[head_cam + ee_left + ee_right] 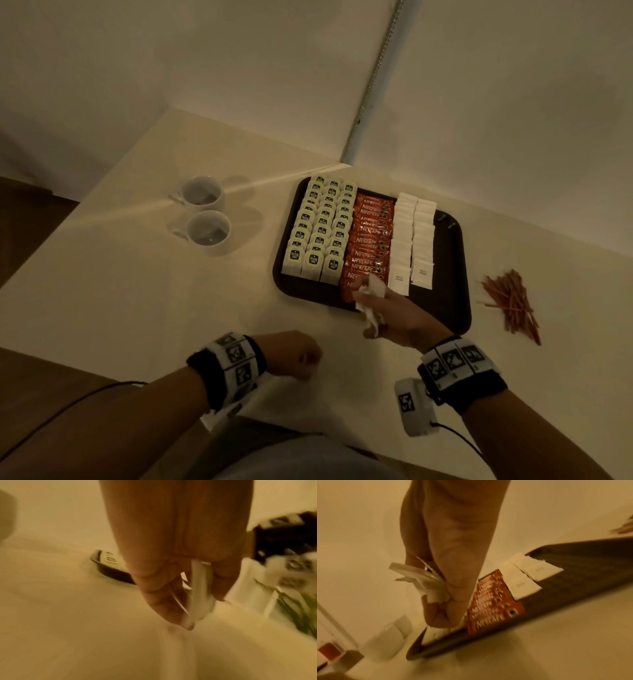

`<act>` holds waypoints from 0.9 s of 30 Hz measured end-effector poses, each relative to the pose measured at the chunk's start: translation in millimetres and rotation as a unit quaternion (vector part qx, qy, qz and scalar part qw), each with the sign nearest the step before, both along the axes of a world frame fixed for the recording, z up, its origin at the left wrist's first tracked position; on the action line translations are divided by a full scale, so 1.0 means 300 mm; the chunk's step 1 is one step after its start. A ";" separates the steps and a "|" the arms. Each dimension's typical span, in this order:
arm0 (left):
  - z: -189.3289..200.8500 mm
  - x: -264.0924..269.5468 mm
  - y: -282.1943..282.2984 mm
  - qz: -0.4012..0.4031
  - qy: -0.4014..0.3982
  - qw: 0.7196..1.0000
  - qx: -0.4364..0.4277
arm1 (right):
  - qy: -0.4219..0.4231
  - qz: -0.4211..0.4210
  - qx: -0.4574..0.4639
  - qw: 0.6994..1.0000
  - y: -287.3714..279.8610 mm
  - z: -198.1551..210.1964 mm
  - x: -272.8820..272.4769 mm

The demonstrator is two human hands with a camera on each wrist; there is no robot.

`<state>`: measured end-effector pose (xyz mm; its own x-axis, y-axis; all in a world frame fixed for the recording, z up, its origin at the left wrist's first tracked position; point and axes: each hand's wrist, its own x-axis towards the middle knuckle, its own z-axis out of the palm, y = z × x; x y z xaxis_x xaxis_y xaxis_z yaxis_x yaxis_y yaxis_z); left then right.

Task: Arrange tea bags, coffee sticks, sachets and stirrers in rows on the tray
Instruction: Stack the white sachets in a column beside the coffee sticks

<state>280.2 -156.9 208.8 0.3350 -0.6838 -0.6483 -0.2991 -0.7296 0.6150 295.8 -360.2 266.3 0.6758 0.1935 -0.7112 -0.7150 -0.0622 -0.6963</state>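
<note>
A dark tray (448, 274) on the counter holds rows of tea bags (317, 229), red coffee sticks (370, 240) and white sachets (412, 236). My right hand (380, 308) hovers over the tray's near edge and grips a bunch of white sachets (426, 580). The coffee sticks (493, 601) and two sachet rows (529, 574) lie just beyond it. My left hand (294, 353) is curled above the counter in front of the tray, holding a few white sachets (197, 599). A heap of brown stirrers (510, 301) lies on the counter to the right of the tray.
Two white mugs (205, 216) stand left of the tray. Walls meet in a corner behind the tray, with a metal strip (373, 82) running up it. The counter's front edge is near my body.
</note>
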 end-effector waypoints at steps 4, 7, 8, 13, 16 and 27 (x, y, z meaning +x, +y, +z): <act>0.129 0.074 -0.038 0.321 0.230 0.896 -0.200 | -0.151 0.088 -0.094 0.980 0.010 0.112 0.037; 0.215 0.117 -0.079 0.434 0.283 0.797 -0.309 | -0.281 0.156 -0.185 0.929 0.049 0.180 0.079; 0.237 0.134 -0.093 0.463 0.295 0.766 -0.333 | -0.313 0.174 -0.205 0.911 0.063 0.195 0.092; 0.308 0.195 -0.131 0.500 0.418 0.623 -0.432 | -0.390 0.277 -0.341 0.809 0.093 0.230 0.127; 0.322 0.213 -0.156 0.521 0.435 0.583 -0.448 | -0.380 0.264 -0.343 0.818 0.064 0.268 0.129; 0.344 0.233 -0.234 0.525 0.411 0.569 -0.481 | -0.415 0.054 -0.259 0.871 -0.081 0.261 0.077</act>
